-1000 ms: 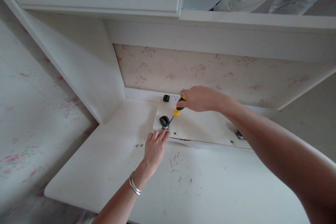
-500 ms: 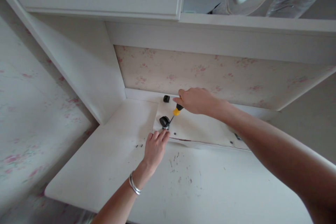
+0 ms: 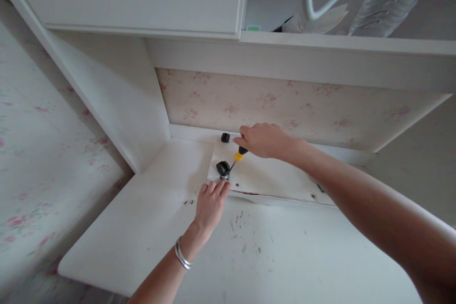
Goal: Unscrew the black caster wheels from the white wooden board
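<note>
My right hand (image 3: 264,140) is closed around a screwdriver (image 3: 239,155) with a yellow and black handle. Its shaft slants down to the left, reaching the metal base of a black caster wheel (image 3: 223,167). That caster stands on a white board (image 3: 269,178), near the board's front left corner. Below it, my left hand (image 3: 211,204) lies at the board's front edge, fingers stretched out and fingertips by the caster's base; its thumb is hidden. Another black caster (image 3: 225,137) stands at the board's rear left corner.
The board lies on a white desktop (image 3: 302,261) with dark scuff marks. Two small screws (image 3: 188,202) lie left of my left hand. Overhead, a white cabinet (image 3: 142,14) adjoins an open shelf (image 3: 342,45) holding papers and a clear plastic wrapper. A side panel (image 3: 110,90) stands at left.
The view has tilted up a little, so more of the cabinet shows. My hands, the screwdriver and the caster keep almost the same positions relative to each other.
</note>
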Demonstrator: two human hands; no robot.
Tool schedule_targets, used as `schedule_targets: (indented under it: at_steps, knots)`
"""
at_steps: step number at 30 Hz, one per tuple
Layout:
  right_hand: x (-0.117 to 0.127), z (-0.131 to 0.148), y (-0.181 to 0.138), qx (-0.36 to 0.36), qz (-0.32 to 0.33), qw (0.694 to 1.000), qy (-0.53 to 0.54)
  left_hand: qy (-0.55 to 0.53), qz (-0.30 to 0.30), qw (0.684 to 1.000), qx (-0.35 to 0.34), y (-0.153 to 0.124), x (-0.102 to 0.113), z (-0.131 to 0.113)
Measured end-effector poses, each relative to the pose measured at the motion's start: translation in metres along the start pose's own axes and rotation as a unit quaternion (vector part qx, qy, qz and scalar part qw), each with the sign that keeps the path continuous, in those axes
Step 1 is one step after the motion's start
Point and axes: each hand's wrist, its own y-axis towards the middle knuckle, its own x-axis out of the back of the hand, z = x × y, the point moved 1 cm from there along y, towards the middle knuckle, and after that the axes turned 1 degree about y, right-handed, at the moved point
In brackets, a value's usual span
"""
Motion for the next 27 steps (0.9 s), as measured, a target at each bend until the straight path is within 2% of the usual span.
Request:
schedule_targets:
  at_steps: [3,5,7,10,12,15,18,20,25,27]
  knots:
    - [0.002,-0.002,0.001,0.092,0.017,0.994,0.05,0.003,0.001,1.0,-0.001,0.0,0.0,0.0]
    - [0.002,-0.002,0.002,0.12,0.017,0.99,0.073,0.004,-0.005,1.0,-0.001,0.0,-0.001,0.001]
    - [0.001,0.0,0.002,0.084,0.003,0.994,0.072,0.004,-0.009,1.0,-0.001,0.0,-0.002,0.001]
    - [-0.002,0.004,0.002,-0.012,-0.021,0.999,0.027,0.003,-0.008,1.0,-0.001,0.0,-0.002,0.001]
    - [-0.002,0.005,0.001,-0.04,-0.028,0.999,-0.013,0.002,-0.008,1.0,0.0,0.0,-0.001,0.0]
    - [0.0,0.003,0.002,0.007,-0.026,0.999,-0.019,0.001,-0.006,1.0,0.003,0.0,-0.001,0.0]
    - [0.001,-0.001,0.002,0.098,-0.013,0.994,0.043,0.002,-0.007,1.0,0.002,0.0,-0.001,0.0]
    - [0.0,-0.003,0.003,0.123,-0.006,0.989,0.076,0.002,-0.007,1.0,0.001,0.0,-0.002,0.001]
    - [-0.006,0.0,0.002,0.023,-0.05,0.996,0.068,0.0,-0.003,1.0,-0.001,0.0,-0.002,0.001]
    - [-0.008,0.001,0.002,0.021,-0.056,0.997,0.046,0.0,-0.005,1.0,-0.002,0.0,-0.002,0.001]
